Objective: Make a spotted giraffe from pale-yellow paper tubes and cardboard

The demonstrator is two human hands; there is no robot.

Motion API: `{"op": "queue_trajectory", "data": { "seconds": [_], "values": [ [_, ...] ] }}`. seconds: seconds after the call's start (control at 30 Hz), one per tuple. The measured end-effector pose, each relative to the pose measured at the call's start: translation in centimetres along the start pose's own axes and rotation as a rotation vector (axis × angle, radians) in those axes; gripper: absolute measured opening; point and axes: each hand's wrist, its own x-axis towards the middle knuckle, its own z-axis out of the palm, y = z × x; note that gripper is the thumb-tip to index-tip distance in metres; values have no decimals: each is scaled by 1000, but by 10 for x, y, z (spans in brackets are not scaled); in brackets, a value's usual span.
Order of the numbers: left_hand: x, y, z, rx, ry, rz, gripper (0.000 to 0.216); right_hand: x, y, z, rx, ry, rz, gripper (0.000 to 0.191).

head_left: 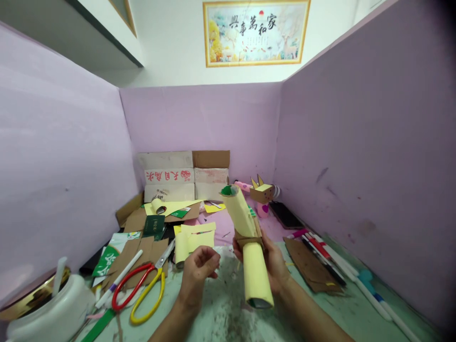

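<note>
My right hand (272,263) is closed around a model of two yellow paper-covered cardboard tubes joined by a brown cardboard piece (248,238). The upper tube (238,211) leans up and left, and green shows inside its open end. Below the joint, the lower tube (257,273) points toward me with its end open. To the left, and apart from the model, is my left hand (200,270). Its fingers are curled in toward the thumb, and whatever they may hold is hidden. Beyond it lies a roll of yellow paper (181,249) beside a yellow sheet (202,237).
Red-and-yellow-handled scissors (147,280) lie at left, near cardboard pieces (135,261) and a white pot (53,308). Behind stand a cardboard box panel (183,178) and a small eared cardboard figure (262,194). At right are a phone (286,215), brown cardboard (313,266) and pens (326,259).
</note>
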Motion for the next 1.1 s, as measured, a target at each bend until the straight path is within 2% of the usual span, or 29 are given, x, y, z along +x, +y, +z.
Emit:
{"op": "queue_trajectory", "data": {
  "seconds": [0.1,0.2,0.3,0.4,0.53,0.67,0.8,0.87,0.93,1.0,1.1],
  "values": [
    [3,-9,-3,60,10,21,38,-1,6,0,26,15,162,46],
    [5,-13,-2,66,-11,-90,48,-2,13,-1,11,14,248,50],
    [4,-14,0,1,-119,-247,55,-3,18,-3,-31,24,217,44],
    [3,-14,2,-100,-172,-377,52,-4,22,-2,-72,-25,175,45],
    [1,-14,4,-129,-160,-406,42,-6,24,-1,-141,-140,148,49],
    [0,-10,3,-71,-85,-353,45,-5,19,-2,-203,-162,4,48],
    [2,-2,1,99,-29,-279,40,-4,1,-4,-311,-94,-314,41],
    [3,0,0,196,-17,-267,27,-5,-11,-5,-415,-99,-500,53],
    [4,0,1,295,-22,-255,13,-5,-22,-8,-526,-123,-618,70],
    [3,-1,1,408,-56,-236,7,-4,-28,-12,-634,-133,-661,78],
    [1,-3,-2,558,-121,-188,16,-1,-28,-18,-755,-127,-641,75]
  ]
}}
